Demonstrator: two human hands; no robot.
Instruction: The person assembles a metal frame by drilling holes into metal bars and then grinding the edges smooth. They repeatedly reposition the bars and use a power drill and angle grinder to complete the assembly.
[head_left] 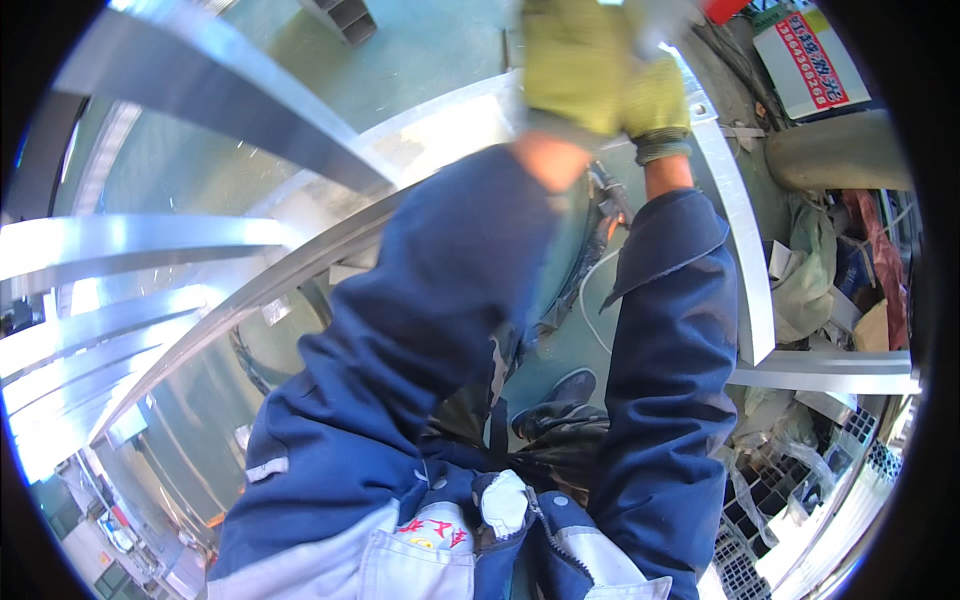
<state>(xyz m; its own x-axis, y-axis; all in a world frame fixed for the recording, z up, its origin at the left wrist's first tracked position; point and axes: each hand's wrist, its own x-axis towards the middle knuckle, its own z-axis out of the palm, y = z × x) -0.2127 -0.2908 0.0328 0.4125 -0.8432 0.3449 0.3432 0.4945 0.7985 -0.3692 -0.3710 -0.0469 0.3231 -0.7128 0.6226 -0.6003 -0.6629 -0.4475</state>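
Note:
My left hand (572, 80), in a yellow-green work glove, is raised at the top of the view and smeared by motion, so its fingers cannot be made out. Close against it on the right is my right hand (656, 108), gloved the same way and curled closed. A blurred grey-white object (662, 22) shows just above the right hand; its kind is unclear, and the gloves hide whatever they grip. Beside the right hand runs a pale metal bar (735, 215) with a hole near its far end. Below the hands lie a dark cable and tool-like part (607, 200), partly hidden by my sleeves.
Long silvery metal beams (230, 95) form a frame on the left. On the right stand a thick grey pipe (840, 150), a white box with a red label (812, 62), crumpled sacks (808, 270) and black plastic grids (770, 490). My shoe (556, 398) rests on the green floor.

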